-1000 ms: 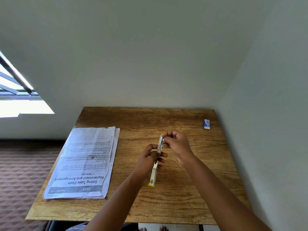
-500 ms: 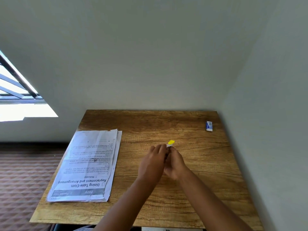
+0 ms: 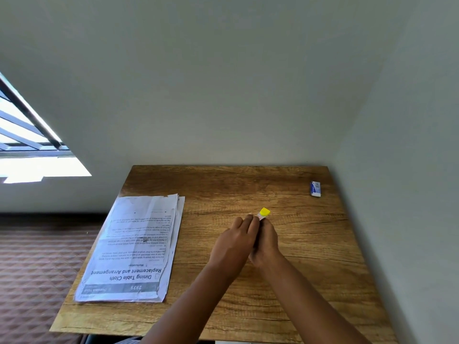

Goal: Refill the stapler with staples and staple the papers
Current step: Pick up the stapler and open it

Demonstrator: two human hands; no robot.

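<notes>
Head view. The left hand (image 3: 232, 244) and the right hand (image 3: 265, 240) meet over the middle of the wooden table (image 3: 310, 281), pressed side by side with fingers curled around the stapler (image 3: 263, 213). Only the stapler's yellow tip and a short pale section of its body show, projecting beyond the fingertips on the far side of both hands; the rest is hidden between the palms. Whether the stapler is open or closed cannot be told. Both hands grip it, the left covering it from the left, the right wrapping it from the right. Both forearms run from the near edge of the table toward the hands.

The papers (image 3: 136, 249), a stack of printed sheets with their heading turned away from the person, lie flat on the table well to the left of the left hand, reaching the table's left edge. A small blue-and-white box (image 3: 315, 188) lies well beyond and to the right of the right hand, near the table's far right corner by the wall.
</notes>
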